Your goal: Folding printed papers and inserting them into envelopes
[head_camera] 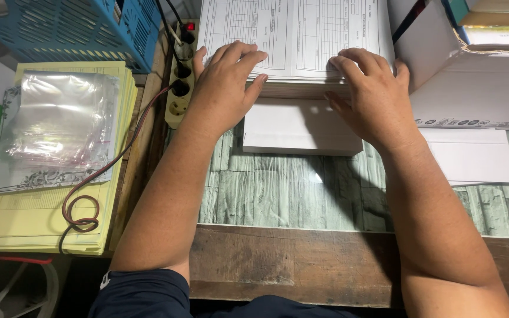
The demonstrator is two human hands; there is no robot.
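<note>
A thick stack of white printed forms [296,35] lies at the far middle of the table. My left hand [226,82] rests flat on its near left corner, fingers spread over the top sheet. My right hand [372,97] curls over the near right edge of the same stack, fingertips pressing on the sheets. Just below the stack, between my wrists, sits a lower pile of blank white paper [298,129].
A pile of yellow sheets [36,227] with clear plastic bags [60,126] on top lies at left. A power strip [179,88] and red-brown cable [98,176] run beside it. A blue basket [78,29] is far left, a white box [478,88] at right.
</note>
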